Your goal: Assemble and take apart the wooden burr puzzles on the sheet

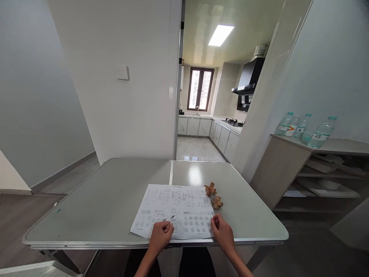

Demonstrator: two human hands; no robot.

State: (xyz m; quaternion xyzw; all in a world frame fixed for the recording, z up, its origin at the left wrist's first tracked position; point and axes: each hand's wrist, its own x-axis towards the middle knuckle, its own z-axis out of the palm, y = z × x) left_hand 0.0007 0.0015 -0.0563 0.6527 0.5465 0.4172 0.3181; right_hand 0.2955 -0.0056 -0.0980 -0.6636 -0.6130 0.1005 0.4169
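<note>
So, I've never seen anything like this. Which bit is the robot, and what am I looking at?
There's no robot: you see a person's bare left hand and right hand. The single picture comes from a camera worn on their head, looking forward and down. On the table lies a printed sheet; by its right edge sit a wooden block shape and, nearer, a second one. Both hands are curled at the sheet, but whether either grips it is unclear.
</note>
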